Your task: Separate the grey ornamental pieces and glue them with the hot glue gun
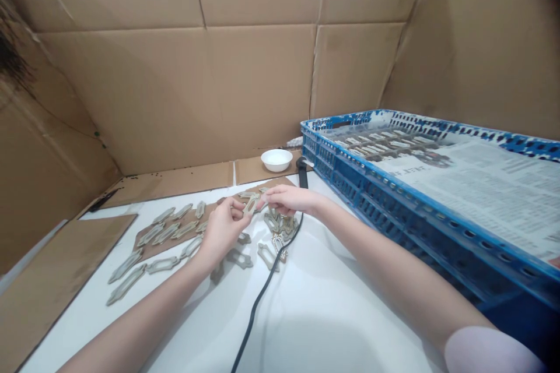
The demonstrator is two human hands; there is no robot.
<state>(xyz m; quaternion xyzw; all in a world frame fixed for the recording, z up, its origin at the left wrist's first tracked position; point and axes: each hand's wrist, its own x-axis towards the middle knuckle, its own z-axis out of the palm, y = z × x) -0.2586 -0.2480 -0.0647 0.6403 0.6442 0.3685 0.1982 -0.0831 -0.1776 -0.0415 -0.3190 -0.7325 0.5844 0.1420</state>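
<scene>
White-covered bench (332, 326), cardboard walls (175, 93): left hand (223, 230) and right hand (291, 199) pinch one pale notched cutout (251, 206) between them, above scattered cutouts (280, 224). Blue crate (350, 186) borders right; open bench lies nearest.

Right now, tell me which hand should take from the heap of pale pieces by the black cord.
Probably your right hand: it sits just above the heap, while your left hand is busy pinching a pale piece.
</scene>
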